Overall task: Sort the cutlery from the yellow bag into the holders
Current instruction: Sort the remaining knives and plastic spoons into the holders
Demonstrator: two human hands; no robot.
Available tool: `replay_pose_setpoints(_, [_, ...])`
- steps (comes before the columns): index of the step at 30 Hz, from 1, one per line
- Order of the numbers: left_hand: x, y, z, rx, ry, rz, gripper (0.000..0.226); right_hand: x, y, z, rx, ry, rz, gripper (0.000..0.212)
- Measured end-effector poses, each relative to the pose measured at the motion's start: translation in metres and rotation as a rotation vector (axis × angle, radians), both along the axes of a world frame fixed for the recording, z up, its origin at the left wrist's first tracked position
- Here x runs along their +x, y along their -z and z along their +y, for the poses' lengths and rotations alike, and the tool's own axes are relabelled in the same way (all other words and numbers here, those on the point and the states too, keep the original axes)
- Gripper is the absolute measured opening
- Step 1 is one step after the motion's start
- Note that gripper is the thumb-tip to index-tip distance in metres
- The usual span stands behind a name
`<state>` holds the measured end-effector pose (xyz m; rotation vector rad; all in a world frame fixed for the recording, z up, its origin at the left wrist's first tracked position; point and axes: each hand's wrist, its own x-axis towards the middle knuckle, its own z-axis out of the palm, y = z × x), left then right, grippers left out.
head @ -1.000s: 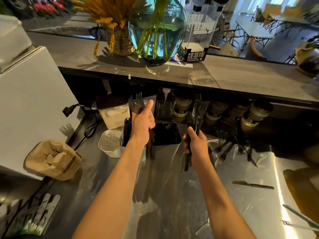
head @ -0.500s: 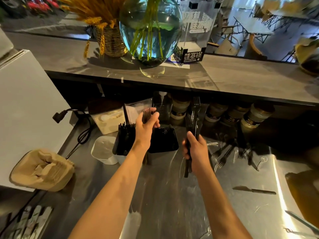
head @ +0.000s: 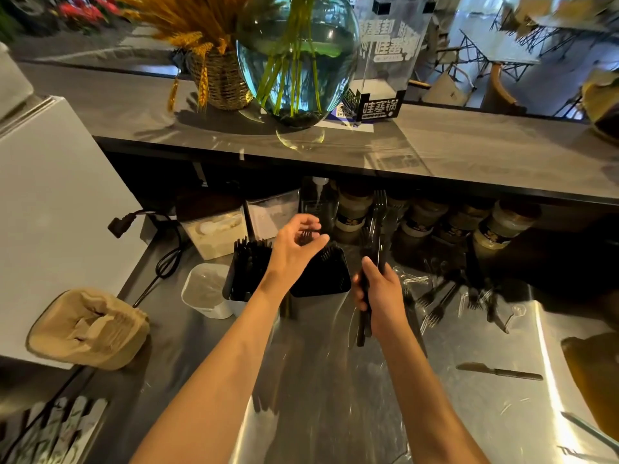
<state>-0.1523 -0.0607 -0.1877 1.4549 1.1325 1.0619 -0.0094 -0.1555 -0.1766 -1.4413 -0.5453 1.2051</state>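
Note:
My left hand [head: 293, 244] hovers over two white holders, its fingers loosely spread; black fork tines [head: 304, 234] show just beyond the palm. The left holder [head: 238, 307] is packed with black cutlery. In the right holder [head: 316, 311] black forks stand along the far side. My right hand [head: 382, 296] grips a bundle of black forks [head: 374, 249] upright, just right of the holders. Loose black forks [head: 440, 298] and clear plastic spoons [head: 413, 280] lie on the steel counter [head: 335, 380] to the right. Part of a yellow-brown bag [head: 591, 366] shows at the right edge.
A white tub [head: 204, 291] stands left of the holders, and a brown paper cup carrier [head: 88, 326] sits further left. A black knife [head: 499, 372] lies alone on the counter. Jars [head: 502, 226] line the shelf under the bar top, where a glass vase [head: 298, 58] stands.
My left hand lowered a black fork over the holders and its fingers have loosened. My right hand stayed in place with its bundle.

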Motion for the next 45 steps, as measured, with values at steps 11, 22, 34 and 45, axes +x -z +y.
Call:
replay_pose_setpoints(11, [0.022,0.041,-0.003,0.177,0.220,1.114,0.058,-0.004,-0.003,-0.001,0.012,-0.030,0.009,0.017])
replay_pose_setpoints(22, [0.021,-0.036,-0.015,-0.229,0.035,-0.085,0.037,-0.003,-0.021,-0.013,0.112,-0.222,0.125,0.023])
replay_pose_setpoints(34, [-0.020,-0.058,-0.037,-0.266,0.091,-0.139,0.024,-0.023,-0.028,-0.025,0.015,-0.465,0.083,0.025])
replay_pose_setpoints(45, [-0.053,-0.056,-0.042,-0.318,-0.041,-0.266,0.006,-0.042,-0.034,-0.022,0.041,-0.531,0.104,0.028])
